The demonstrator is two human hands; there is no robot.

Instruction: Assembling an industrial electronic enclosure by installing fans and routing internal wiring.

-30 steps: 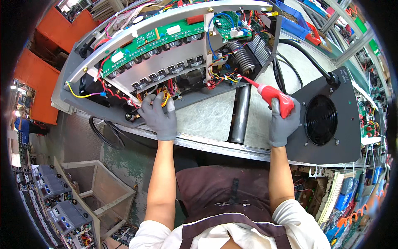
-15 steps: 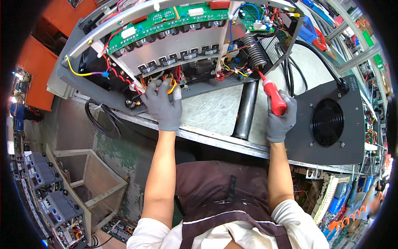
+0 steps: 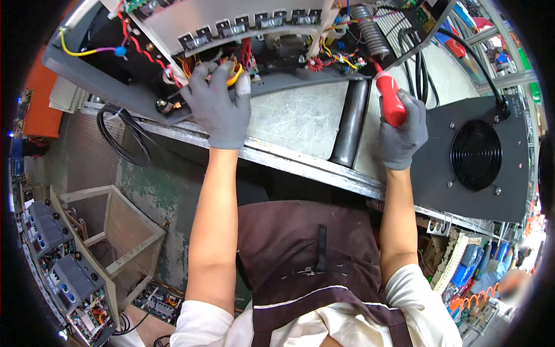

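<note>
1. Right fingers [image 3: 416, 108] grip the red bottle [image 3: 392, 103].
2. Left fingers [image 3: 219, 79] curl against yellow wires [image 3: 236, 74]; whether they pinch, I cannot tell.
3. Beyond the right fingers, the bottle has shifted toward the metal coil [image 3: 372, 34]; work seems focused there.

The unit [image 3: 231, 11] is cut off at twelve o'clock; towards eleven, the left hand [image 3: 219, 110] hides some wires [image 3: 237, 74]

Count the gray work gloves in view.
2: one on the left hand, at the yellow wires; one on the right hand, holding the red bottle. Others may be hidden in the background.
</note>
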